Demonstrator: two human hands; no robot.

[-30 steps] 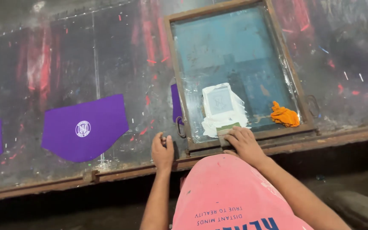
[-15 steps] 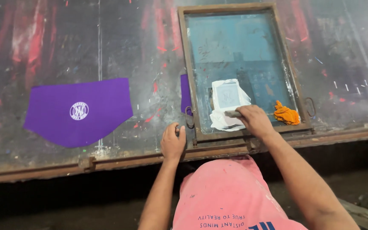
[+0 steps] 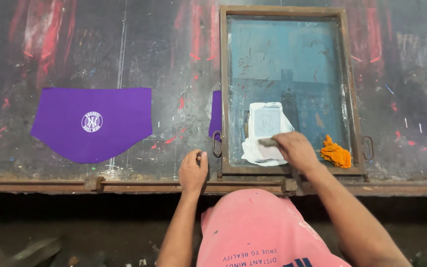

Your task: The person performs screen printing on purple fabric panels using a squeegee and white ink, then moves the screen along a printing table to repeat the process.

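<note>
A squeegee [image 3: 269, 142] is gripped in the right hand [image 3: 296, 151], its blade pressed on the mesh of a printing screen [image 3: 282, 64]. Only a short grey end of the tool shows past the fingers; the rest is hidden under the hand, so its full shape cannot be told. It sits in the lower middle of the screen, on a white patch [image 3: 265, 131] where the stencil lies. The tool is judged stiff and light, best held along its top edge with the whole hand, since wet ink could make it slippery.

The screen is a teal mesh in a rusty frame [image 3: 223, 89], laid flat on a dark, paint-streaked table [image 3: 100, 44]. The mesh is judged taut but easily torn; the frame is rigid and is best taken by the side handles [image 3: 217, 143]. The left hand [image 3: 192, 170] is curled on the table's near edge just beside the frame's left handle, seemingly bracing it; whether anything is held in it cannot be told.

An orange rag [image 3: 336, 153] lies bunched in the screen's near right corner. A strip of purple cloth [image 3: 215, 118] peeks from under the frame's left side. Well to the left, a purple panel [image 3: 92, 123] with a round white logo lies flat. A pink shirt [image 3: 258, 227] fills the bottom.
</note>
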